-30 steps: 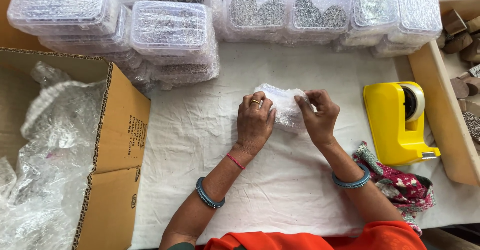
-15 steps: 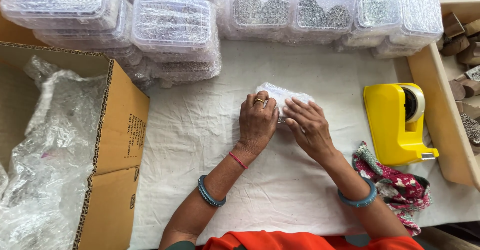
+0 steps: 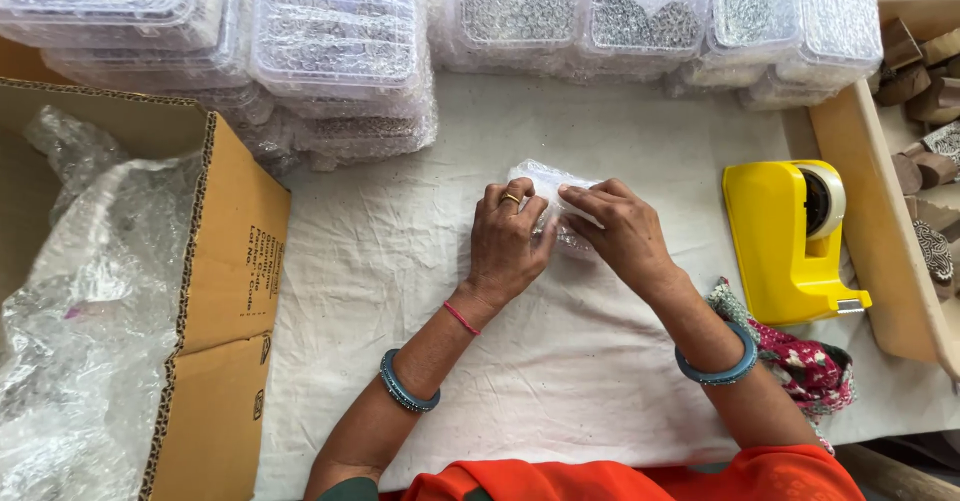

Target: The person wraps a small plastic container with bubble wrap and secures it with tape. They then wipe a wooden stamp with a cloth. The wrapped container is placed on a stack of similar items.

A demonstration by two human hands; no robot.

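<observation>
Now right hand point(image 3: 622, 233) flatter, still pressing bubble-wrapped bundle point(image 3: 548, 183), left hand point(image 3: 508, 241) unmoved

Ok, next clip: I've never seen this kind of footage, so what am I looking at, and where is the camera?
There is no machine here: a person works with two bare hands, and the single camera sits on their head, looking down. The left hand and the right hand both press on a small bubble-wrapped bundle lying on a white cloth. Behind it stand stacked clear plastic boxes. To the right is a yellow tape dispenser beside a wooden tray. To the left, an open cardboard box holds loose bubble wrap.
</observation>
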